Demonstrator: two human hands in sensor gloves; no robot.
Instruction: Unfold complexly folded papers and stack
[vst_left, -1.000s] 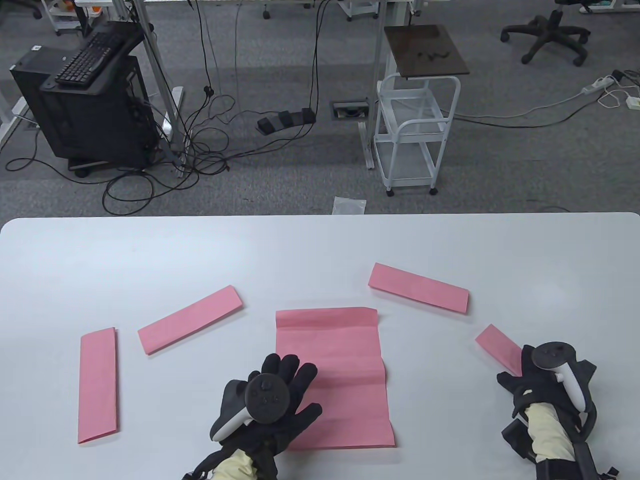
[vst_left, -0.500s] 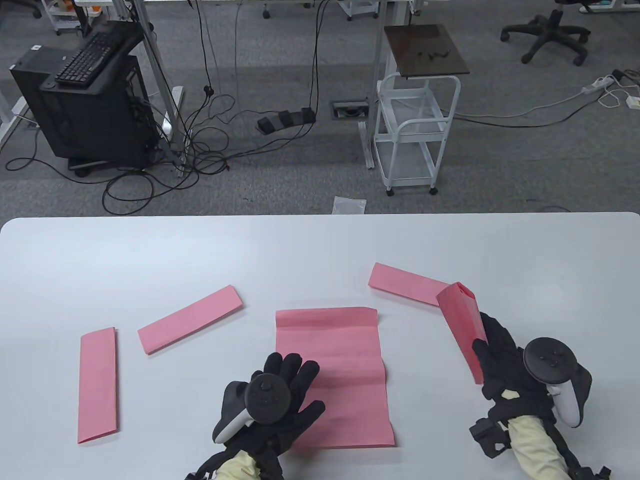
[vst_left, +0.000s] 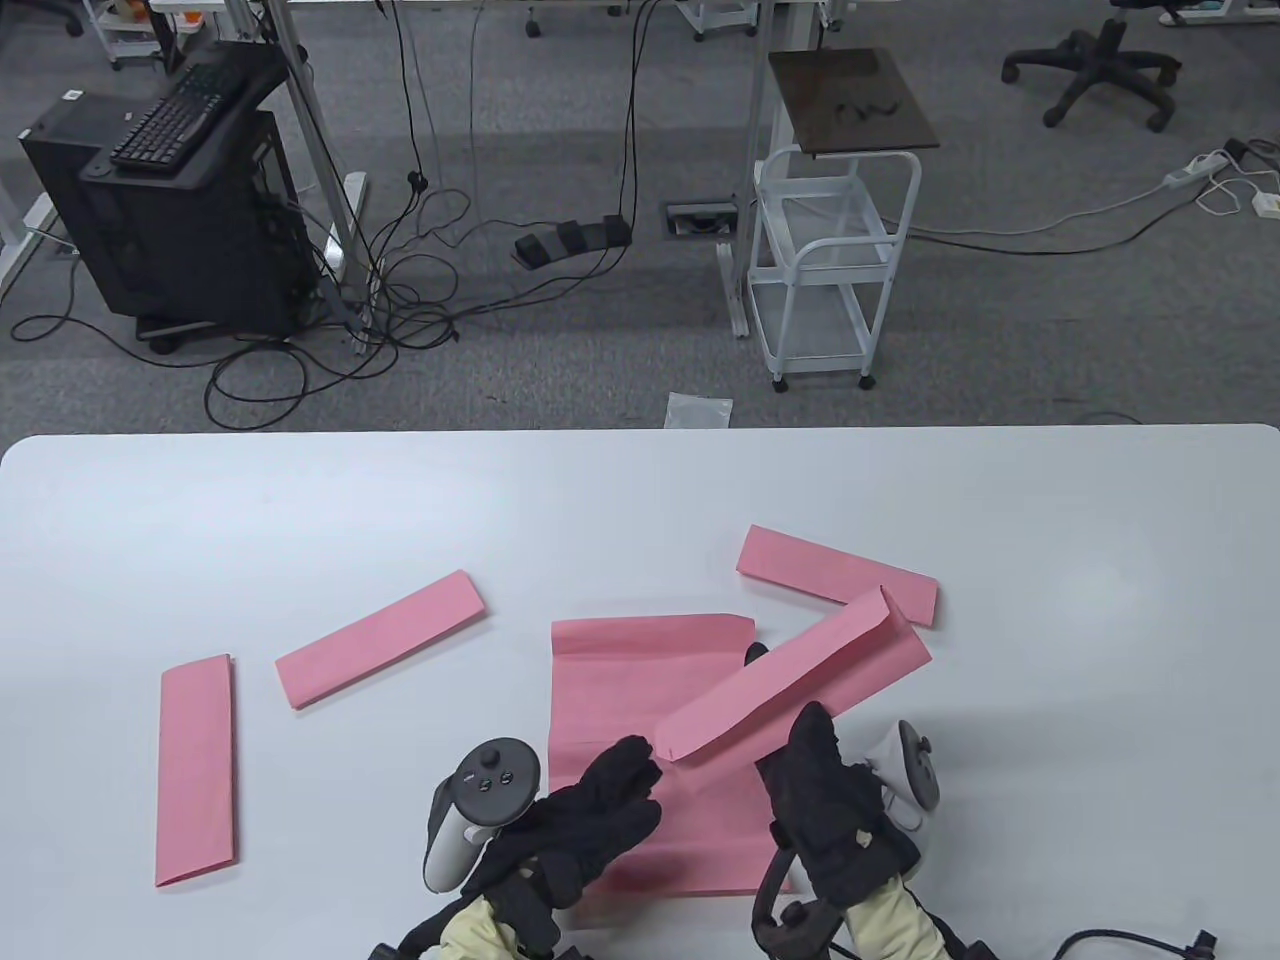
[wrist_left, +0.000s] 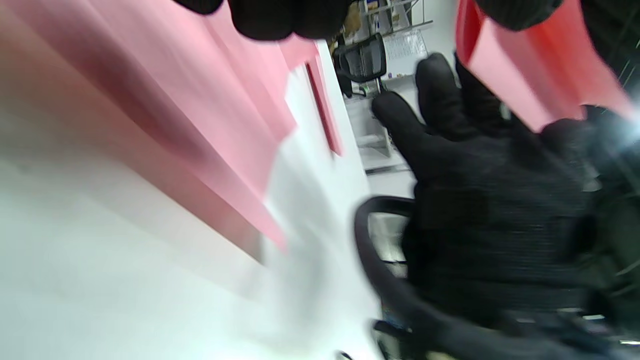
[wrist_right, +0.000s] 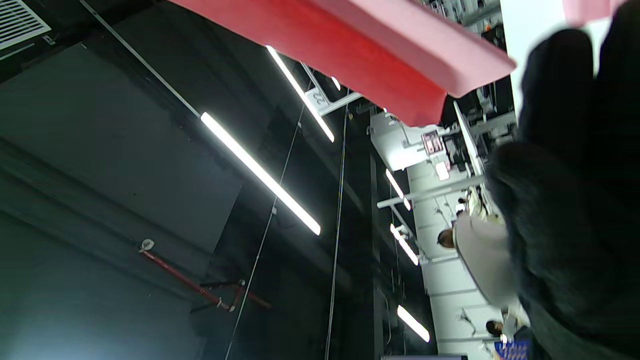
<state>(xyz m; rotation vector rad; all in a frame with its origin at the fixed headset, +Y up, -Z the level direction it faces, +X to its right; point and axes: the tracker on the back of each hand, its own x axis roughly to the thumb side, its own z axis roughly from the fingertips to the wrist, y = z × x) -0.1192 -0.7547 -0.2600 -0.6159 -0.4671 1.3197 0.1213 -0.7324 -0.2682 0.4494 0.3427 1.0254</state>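
An unfolded pink sheet (vst_left: 620, 690) lies flat at the table's front middle. My right hand (vst_left: 812, 735) holds a folded pink strip (vst_left: 800, 672) by its long edge, lifted slantwise above the sheet's right side. My left hand (vst_left: 625, 775) is turned on its side over the sheet, fingers stretched toward the strip's near end; I cannot tell if they touch it. The left wrist view shows the sheet (wrist_left: 165, 100), the strip (wrist_left: 525, 75) and my right hand (wrist_left: 475, 200). The right wrist view points at the ceiling, with the strip (wrist_right: 350, 45) along its top.
Three more folded pink strips lie on the white table (vst_left: 300, 500): one at the far left (vst_left: 196, 770), one left of the sheet (vst_left: 380, 640), one behind the lifted strip (vst_left: 820, 572). A white cart (vst_left: 830, 270) stands beyond the table's far edge.
My right hand has carried the folded strip from the right side leftward over the unfolded sheet. My left hand has lifted off the sheet, turned on its side and reached toward the strip.
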